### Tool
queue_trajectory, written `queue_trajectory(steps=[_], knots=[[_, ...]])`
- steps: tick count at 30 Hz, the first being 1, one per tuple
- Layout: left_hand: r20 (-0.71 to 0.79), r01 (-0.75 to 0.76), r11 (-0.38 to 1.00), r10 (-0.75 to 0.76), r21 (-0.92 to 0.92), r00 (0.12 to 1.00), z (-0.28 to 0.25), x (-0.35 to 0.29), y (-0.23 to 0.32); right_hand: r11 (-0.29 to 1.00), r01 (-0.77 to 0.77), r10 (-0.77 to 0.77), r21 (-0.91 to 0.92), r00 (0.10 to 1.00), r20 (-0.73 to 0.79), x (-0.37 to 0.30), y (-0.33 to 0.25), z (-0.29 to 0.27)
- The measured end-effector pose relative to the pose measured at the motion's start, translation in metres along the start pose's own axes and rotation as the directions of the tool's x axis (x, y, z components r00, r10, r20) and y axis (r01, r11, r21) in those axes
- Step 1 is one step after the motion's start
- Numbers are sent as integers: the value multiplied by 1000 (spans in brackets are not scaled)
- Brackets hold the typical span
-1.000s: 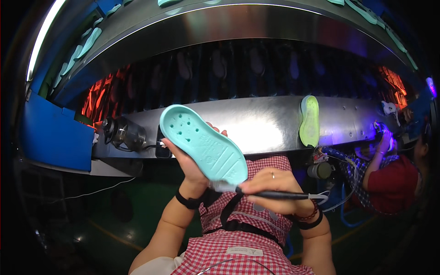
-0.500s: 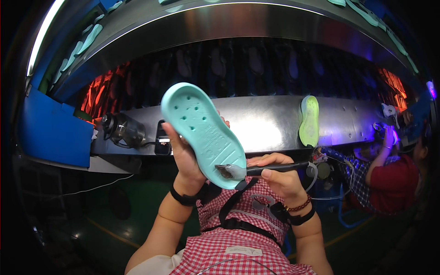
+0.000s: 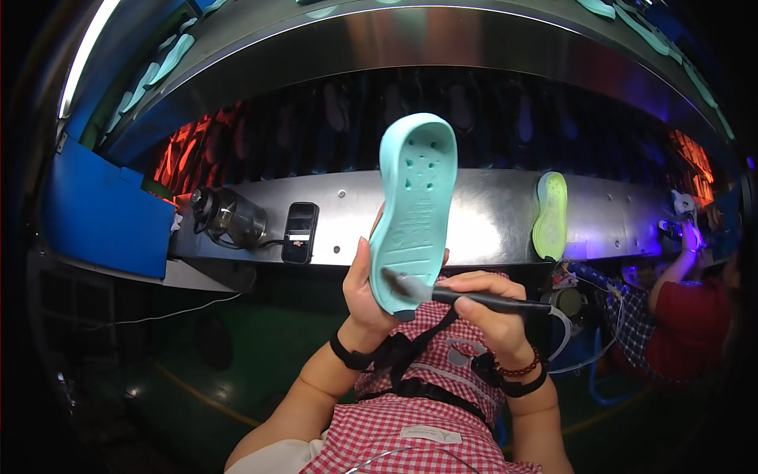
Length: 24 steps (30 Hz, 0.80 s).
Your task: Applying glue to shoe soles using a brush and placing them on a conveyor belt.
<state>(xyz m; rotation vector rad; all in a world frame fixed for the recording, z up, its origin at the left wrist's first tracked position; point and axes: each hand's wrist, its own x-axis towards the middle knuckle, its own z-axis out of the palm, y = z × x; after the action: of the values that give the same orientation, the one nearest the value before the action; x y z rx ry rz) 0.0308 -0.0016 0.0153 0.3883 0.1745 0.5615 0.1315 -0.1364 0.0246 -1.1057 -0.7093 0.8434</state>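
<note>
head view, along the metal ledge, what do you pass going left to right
blue panel → glass jar → black phone → teal shoe sole held up in the left hand → yellow-green sole → person in red

Mint-green shoe sole [image 3: 413, 213], upright, tread facing camera, black brush [image 3: 466, 296] at heel
</note>
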Motion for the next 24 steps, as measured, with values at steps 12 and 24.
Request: queue_trajectory(steps=[12,24], knots=[[99,-13,947,-20,320,995,1,13,17,968,121,-53,-221,955,292,20,-26,-15],[-39,609,757,-619,239,785,10,25,33,883,272,-24,-383,840,542,23,-45,-26]])
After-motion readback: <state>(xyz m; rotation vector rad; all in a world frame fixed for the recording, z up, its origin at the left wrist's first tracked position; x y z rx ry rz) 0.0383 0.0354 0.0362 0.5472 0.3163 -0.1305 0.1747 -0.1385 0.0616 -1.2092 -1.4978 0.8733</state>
